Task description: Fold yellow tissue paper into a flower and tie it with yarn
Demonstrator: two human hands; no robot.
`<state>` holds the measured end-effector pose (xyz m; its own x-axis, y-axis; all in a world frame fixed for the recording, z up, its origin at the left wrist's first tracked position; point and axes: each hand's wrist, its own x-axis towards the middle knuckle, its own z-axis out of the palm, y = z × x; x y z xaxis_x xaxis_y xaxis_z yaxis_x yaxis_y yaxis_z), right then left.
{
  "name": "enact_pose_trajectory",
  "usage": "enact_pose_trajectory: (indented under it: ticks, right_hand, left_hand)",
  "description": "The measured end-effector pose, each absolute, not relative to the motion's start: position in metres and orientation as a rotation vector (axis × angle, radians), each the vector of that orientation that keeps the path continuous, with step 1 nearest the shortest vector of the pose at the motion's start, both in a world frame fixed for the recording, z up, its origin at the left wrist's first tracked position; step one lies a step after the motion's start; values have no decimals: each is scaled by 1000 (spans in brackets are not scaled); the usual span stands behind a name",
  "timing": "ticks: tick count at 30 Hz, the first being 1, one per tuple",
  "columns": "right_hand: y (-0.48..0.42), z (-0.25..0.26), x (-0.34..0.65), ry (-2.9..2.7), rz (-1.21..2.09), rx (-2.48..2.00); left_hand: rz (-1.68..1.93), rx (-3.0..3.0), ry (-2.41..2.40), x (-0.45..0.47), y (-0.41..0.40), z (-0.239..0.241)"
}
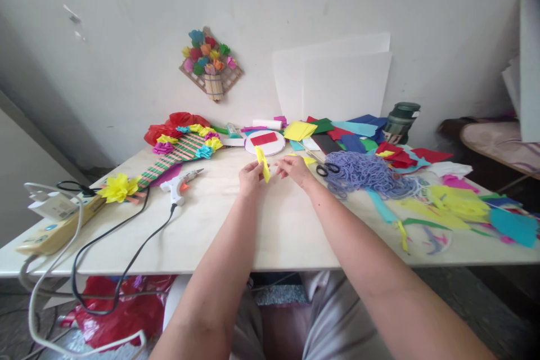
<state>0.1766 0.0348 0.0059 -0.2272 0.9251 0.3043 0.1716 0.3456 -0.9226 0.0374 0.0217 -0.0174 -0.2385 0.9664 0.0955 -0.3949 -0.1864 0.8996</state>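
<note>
My left hand [250,175] pinches a folded strip of yellow paper [262,163] and holds it upright above the white table [236,236]. My right hand [294,169] sits just to the right of the strip, fingers curled toward it, with nothing clearly between them. Black-handled scissors [327,168] lie just right of my right hand. A white round disc with a red rectangle [265,142] lies behind both hands.
A white glue gun [179,184] with a black cord lies to the left, beside a striped board with paper flowers [181,149]. A power strip [54,228] sits at the left edge. Purple yarn [367,175] and several coloured paper sheets cover the right side. A dark jar [400,121] stands by the wall.
</note>
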Motion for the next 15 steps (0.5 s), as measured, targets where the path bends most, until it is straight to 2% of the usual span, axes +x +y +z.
enact_pose_trajectory:
  ticks: [10, 15]
  right_hand:
    - [51, 11, 214, -1524, 147, -1519]
    - [55, 13, 228, -1548, -31, -1589]
  left_hand:
    - [1641, 809, 1042, 43, 15, -8]
    - [1646, 828, 1005, 42, 16, -9]
